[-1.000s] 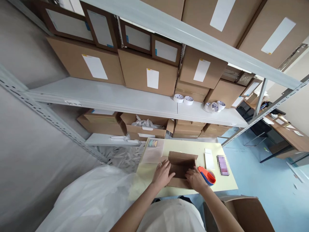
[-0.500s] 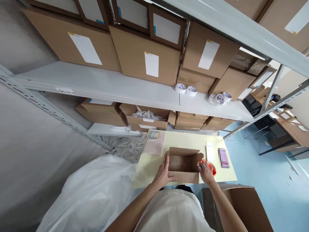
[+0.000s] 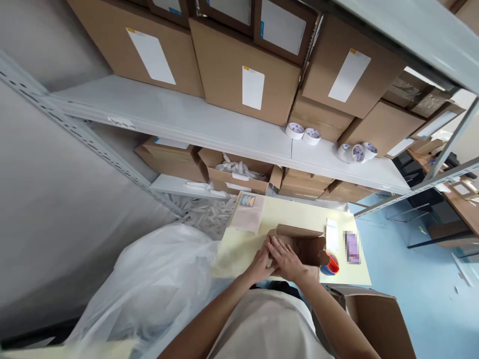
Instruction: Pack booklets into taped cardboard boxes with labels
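Observation:
A small open cardboard box (image 3: pixel 305 245) stands on a pale yellow table (image 3: pixel 292 214). My left hand (image 3: pixel 262 263) presses against the box's left side, fingers together, partly hidden by the other hand. My right hand (image 3: pixel 286 257) lies flat with fingers stretched over the box's near-left flap. A red and blue tape dispenser (image 3: pixel 331 264) sits just right of the box.
A clear sleeve with papers (image 3: pixel 247 215) lies at the table's far left. A white label (image 3: pixel 331 234) and a purple item (image 3: pixel 352 247) lie at the right. A large white plastic bag (image 3: pixel 157 284) is to the left, an open carton (image 3: pixel 374 319) at the lower right. Shelves with cartons and tape rolls (image 3: pixel 303 133) stand behind.
My right hand has crossed from the box's right side to its left flap, beside my left hand. The view has dropped and shifted slightly.

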A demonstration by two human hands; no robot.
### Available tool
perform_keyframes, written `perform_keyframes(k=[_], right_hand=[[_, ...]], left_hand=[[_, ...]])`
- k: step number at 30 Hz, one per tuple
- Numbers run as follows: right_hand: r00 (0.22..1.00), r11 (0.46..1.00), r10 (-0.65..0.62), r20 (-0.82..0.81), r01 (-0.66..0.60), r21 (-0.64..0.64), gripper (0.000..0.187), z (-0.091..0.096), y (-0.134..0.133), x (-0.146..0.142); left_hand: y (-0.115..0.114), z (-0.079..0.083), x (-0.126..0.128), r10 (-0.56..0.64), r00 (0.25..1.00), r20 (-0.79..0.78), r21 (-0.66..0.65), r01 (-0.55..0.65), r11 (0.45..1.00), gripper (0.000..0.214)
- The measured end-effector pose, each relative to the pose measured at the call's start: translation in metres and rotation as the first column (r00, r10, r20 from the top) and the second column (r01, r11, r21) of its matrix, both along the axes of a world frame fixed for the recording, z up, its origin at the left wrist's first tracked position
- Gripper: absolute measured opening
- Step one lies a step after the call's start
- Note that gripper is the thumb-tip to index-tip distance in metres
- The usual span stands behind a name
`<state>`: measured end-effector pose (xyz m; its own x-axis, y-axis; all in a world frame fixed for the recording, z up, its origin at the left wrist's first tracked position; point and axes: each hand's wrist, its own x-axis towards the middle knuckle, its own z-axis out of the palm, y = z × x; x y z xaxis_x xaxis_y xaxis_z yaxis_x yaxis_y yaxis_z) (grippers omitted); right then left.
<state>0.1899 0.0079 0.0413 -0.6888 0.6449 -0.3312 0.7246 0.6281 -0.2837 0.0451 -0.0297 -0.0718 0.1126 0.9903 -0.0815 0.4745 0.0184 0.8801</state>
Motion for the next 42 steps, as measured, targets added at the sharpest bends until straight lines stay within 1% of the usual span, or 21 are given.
perform_keyframes(k=[2,3,5,6,8,11,13,15,19,21,23,26,29,32,34,35,36,37,38,40,42], right_hand=[[0.999,0.997,0.007,0.041,-0.004,-0.073,0.099,-0.003,0.008,-0.012],[0.999,0.996,0.002,0.042,0.002,-0.094,0.1,-0.005,0.012,-0.014],[1.0,0.992,-0.014,0.011,0.015,-0.128,0.098,-0.008,0.015,-0.012],[1.0,0.989,-0.021,-0.015,0.018,-0.147,0.096,-0.01,0.016,-0.01],[0.997,0.982,-0.034,-0.063,0.022,-0.187,0.091,-0.012,0.016,-0.006],[0.994,0.968,-0.05,-0.092,0.025,-0.248,0.088,-0.013,0.014,-0.002],[0.994,0.958,-0.055,-0.095,0.026,-0.286,0.087,-0.012,0.012,0.0],[0.994,0.952,-0.059,-0.093,0.028,-0.304,0.085,-0.011,0.012,0.001],[0.994,0.949,-0.047,-0.097,0.014,-0.315,0.085,-0.012,0.014,0.002],[0.992,0.948,-0.028,-0.123,-0.013,-0.319,0.085,-0.013,0.016,0.003],[0.989,0.947,-0.01,-0.145,-0.037,-0.318,0.085,-0.013,0.019,0.005],[0.988,0.947,0.005,-0.156,-0.055,-0.316,0.083,-0.011,0.023,0.005],[0.985,0.947,0.029,-0.17,-0.082,-0.311,0.084,-0.009,0.026,-0.002],[0.983,0.943,0.054,-0.174,-0.108,-0.314,0.088,-0.008,0.029,-0.014],[0.979,0.956,0.077,-0.188,-0.126,-0.265,0.092,-0.005,0.031,-0.015],[0.978,0.971,0.078,-0.194,-0.119,-0.209,0.094,-0.003,0.032,-0.012],[0.979,0.986,0.063,-0.194,-0.09,-0.137,0.094,-0.001,0.032,-0.005],[0.983,0.998,0.022,-0.185,-0.032,-0.055,0.092,0.0,0.032,0.005],[0.985,0.998,-0.049,-0.166,0.054,0.028,0.088,0.001,0.032,0.018],[0.963,0.953,-0.243,-0.117,0.26,0.158,0.081,0.0,0.031,0.049],[0.916,0.893,-0.397,-0.062,0.401,0.204,0.081,-0.005,0.03,0.08]], left_hand=[[-0.003,-0.009,-0.015,0.005,1.0,0.021,-0.035,-0.004,0.999,0.078],[-0.003,-0.012,-0.025,0.032,0.999,0.012,-0.054,-0.031,0.998,0.071],[0.003,-0.014,-0.049,0.164,0.985,-0.046,-0.077,-0.167,0.983,0.061],[0.01,-0.014,-0.062,0.252,0.963,-0.094,-0.083,-0.259,0.962,0.057],[0.029,-0.01,-0.088,0.408,0.889,-0.209,-0.101,-0.434,0.895,0.055],[0.067,-0.005,-0.117,0.516,0.789,-0.334,-0.178,-0.59,0.787,0.057],[0.091,-0.006,-0.126,0.52,0.771,-0.367,-0.226,-0.617,0.754,0.055],[0.107,-0.009,-0.127,0.512,0.765,-0.392,-0.274,-0.628,0.728,0.053],[0.123,-0.015,-0.117,0.494,0.763,-0.416,-0.365,-0.638,0.678,0.064],[0.126,-0.014,-0.113,0.477,0.789,-0.387,-0.408,-0.61,0.679,0.064],[0.126,-0.011,-0.111,0.465,0.818,-0.338,-0.432,-0.574,0.695,0.056],[0.12,-0.002,-0.111,0.477,0.837,-0.268,-0.422,-0.547,0.723,0.042],[0.108,0.011,-0.115,0.503,0.836,-0.218,-0.381,-0.548,0.745,0.033],[0.094,0.029,-0.124,0.529,0.826,-0.196,-0.32,-0.564,0.761,0.031],[0.084,0.046,-0.134,0.543,0.819,-0.184,-0.284,-0.573,0.769,0.031],[0.078,0.056,-0.139,0.551,0.815,-0.18,-0.264,-0.58,0.771,0.031],[0.071,0.067,-0.145,0.558,0.811,-0.178,-0.244,-0.586,0.773,0.031],[0.063,0.08,-0.15,0.569,0.802,-0.181,-0.213,-0.597,0.774,0.031],[0.054,0.094,-0.155,0.575,0.794,-0.195,-0.144,-0.603,0.784,0.031],[0.034,0.126,-0.16,0.579,0.781,-0.235,-0.01,-0.597,0.802,0.028],[0.016,0.159,-0.158,0.577,0.772,-0.268,0.072,-0.581,0.811,0.029]])
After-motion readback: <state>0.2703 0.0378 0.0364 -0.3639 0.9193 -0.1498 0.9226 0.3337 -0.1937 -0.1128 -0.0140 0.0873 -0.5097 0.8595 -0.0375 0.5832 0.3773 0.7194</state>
